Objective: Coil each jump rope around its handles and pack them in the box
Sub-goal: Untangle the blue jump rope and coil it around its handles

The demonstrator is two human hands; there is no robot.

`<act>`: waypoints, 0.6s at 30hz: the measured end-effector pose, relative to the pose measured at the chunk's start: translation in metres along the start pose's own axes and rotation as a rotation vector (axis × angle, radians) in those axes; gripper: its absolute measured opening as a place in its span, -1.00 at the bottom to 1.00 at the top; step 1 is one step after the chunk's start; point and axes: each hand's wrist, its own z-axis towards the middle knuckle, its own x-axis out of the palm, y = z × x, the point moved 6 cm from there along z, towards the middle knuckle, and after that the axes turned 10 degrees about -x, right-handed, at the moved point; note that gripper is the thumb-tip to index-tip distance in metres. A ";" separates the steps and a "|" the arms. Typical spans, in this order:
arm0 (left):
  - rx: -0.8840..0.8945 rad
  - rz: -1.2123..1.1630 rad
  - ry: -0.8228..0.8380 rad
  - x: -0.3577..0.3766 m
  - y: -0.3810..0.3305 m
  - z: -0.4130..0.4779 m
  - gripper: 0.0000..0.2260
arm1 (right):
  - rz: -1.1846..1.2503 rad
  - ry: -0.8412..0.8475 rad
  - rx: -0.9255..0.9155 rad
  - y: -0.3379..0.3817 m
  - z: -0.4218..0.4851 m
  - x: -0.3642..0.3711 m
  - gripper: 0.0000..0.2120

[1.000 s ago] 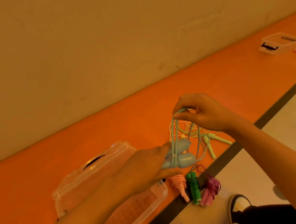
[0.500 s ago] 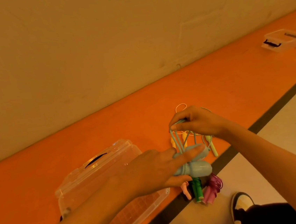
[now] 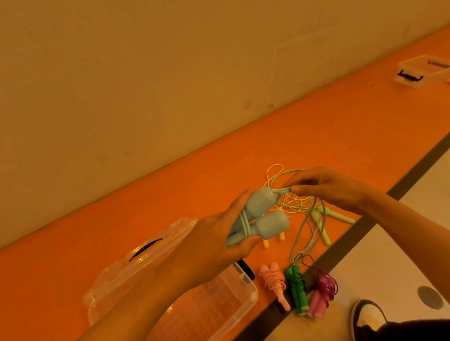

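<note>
My left hand (image 3: 215, 243) holds the two light blue handles (image 3: 262, 216) of a jump rope side by side above the orange floor. My right hand (image 3: 328, 190) pinches the blue cord (image 3: 308, 233) just past the handle tops; the rest of the cord hangs in long loops below it. An open clear plastic box (image 3: 232, 308) with its lid (image 3: 133, 260) folded back lies under my left forearm. Three coiled ropes lie by the box: pink (image 3: 273, 282), green (image 3: 297, 287) and magenta (image 3: 321, 290).
A loose tangle of pale green and yellow rope (image 3: 293, 202) with green handles (image 3: 321, 224) lies on the floor under my hands. A dark strip (image 3: 425, 160) borders the orange floor. A second clear box (image 3: 424, 71) sits far right. My shoe (image 3: 367, 319) is at lower right.
My left hand has turned the blue handles more upright and raised them. My right hand moved down and close to the handle tops with the cord.
</note>
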 end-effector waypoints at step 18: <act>-0.279 -0.328 -0.603 -0.078 0.052 0.010 -0.61 | -0.413 0.273 -0.100 0.005 -0.011 0.059 -0.77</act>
